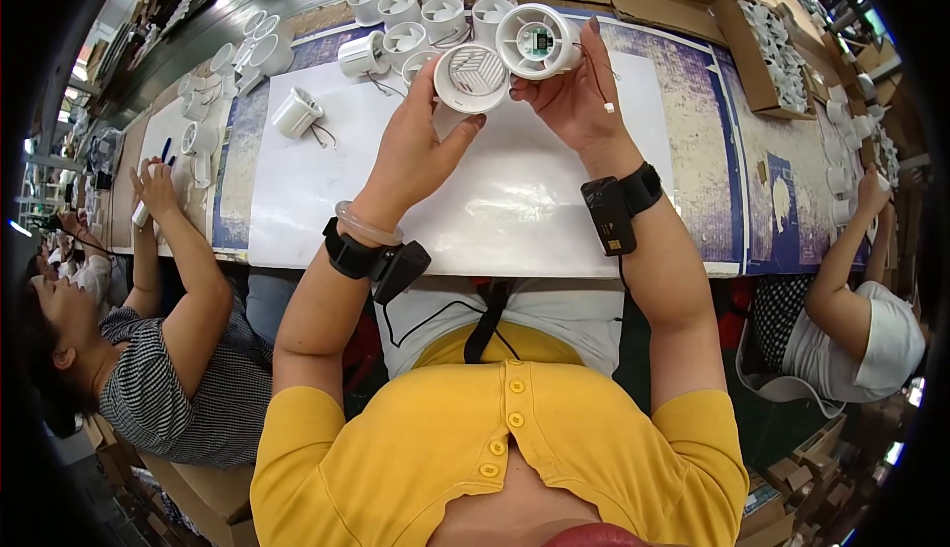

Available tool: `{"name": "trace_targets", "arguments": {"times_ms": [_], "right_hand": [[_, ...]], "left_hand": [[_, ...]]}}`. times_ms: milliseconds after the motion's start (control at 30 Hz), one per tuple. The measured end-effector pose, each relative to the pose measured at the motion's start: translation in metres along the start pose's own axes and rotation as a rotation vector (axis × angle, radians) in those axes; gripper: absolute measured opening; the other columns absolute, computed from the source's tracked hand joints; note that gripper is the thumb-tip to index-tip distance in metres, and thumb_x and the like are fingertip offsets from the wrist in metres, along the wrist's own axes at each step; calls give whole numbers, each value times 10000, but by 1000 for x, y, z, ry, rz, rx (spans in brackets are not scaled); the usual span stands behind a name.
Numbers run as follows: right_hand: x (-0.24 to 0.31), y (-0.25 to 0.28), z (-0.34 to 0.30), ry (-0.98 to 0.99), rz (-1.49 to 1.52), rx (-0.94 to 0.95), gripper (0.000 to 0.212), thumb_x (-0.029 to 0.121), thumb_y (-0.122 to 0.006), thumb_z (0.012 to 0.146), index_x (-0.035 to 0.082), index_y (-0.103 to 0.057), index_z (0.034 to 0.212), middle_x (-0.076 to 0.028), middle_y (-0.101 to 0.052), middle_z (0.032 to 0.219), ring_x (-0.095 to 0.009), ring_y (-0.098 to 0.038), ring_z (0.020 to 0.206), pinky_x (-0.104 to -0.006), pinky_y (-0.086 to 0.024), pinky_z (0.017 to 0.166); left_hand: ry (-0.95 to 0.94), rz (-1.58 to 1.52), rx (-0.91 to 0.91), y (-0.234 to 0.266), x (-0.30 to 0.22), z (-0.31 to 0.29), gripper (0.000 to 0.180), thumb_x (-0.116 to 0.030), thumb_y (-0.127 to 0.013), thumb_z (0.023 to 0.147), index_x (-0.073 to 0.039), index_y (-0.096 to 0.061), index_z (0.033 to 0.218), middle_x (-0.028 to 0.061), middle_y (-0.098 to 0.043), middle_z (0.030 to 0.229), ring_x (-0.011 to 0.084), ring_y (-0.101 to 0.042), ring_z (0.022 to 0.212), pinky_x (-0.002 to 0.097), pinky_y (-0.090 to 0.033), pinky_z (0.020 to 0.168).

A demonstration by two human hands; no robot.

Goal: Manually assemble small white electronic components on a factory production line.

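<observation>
My left hand is closed on a round white slatted cap, thumb under its rim and fingers along its left side. In my right hand is a white cylindrical fan housing, its open end showing a small dark circuit board inside. Thin wires with a white connector hang from the housing beside my right fingers. Cap and housing are held side by side, their rims close together; I cannot tell whether they touch. Part of the cap's back is hidden.
Several white fan housings stand at the back of the table. Another lone housing with wires lies on the white sheet. A cardboard box of white parts is at back right. Co-workers sit left and right.
</observation>
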State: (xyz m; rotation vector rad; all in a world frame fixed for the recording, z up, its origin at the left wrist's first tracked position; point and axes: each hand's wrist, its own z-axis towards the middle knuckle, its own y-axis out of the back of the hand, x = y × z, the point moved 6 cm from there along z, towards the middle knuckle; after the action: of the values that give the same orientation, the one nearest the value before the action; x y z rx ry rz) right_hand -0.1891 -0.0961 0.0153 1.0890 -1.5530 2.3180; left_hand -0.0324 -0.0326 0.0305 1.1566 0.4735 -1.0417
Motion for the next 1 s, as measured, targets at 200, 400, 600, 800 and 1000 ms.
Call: {"name": "trace_targets", "arguments": {"times_ms": [200,400,600,800,1000], "right_hand": [[8,-2,-3,56,29,-44,588,552,-360,953,49,-550,1192,-127,-664,978,-228,-652,821,-347,-542,723],[19,28,2,142,60,-117,585,572,-405,929,52,-560,1146,-105,-650,974,-223,-628,830,-349,-532,740],[25,18,2,177,161,-135,503,518,-454,925,70,-565,1124,-75,-633,957,-193,-608,834,-315,-502,732],[28,16,2,182,165,-263,451,530,-406,938,138,-609,1035,-37,-648,802,-163,-598,702,-303,-495,627],[28,24,3,208,171,-282,443,532,-430,929,139,-605,1034,-34,-651,824,-162,-609,718,-321,-511,653]], "left_hand": [[406,-542,102,-5,6,-7,665,-56,-689,807,16,-299,1341,120,-541,1217,216,-607,996,346,-523,812],[300,-180,57,8,-1,-11,662,-4,-662,790,-45,-316,1353,117,-592,1073,224,-635,878,333,-530,703],[-365,1018,4,13,-44,-8,717,60,-603,764,-119,-332,1403,151,-610,993,292,-627,828,356,-504,650],[-252,890,14,23,-43,-1,713,91,-547,774,-127,-334,1419,154,-595,1081,310,-624,857,365,-505,694],[-351,603,-303,30,-42,-15,695,98,-511,810,-107,-277,1432,142,-577,1122,244,-623,853,315,-511,732]]}}
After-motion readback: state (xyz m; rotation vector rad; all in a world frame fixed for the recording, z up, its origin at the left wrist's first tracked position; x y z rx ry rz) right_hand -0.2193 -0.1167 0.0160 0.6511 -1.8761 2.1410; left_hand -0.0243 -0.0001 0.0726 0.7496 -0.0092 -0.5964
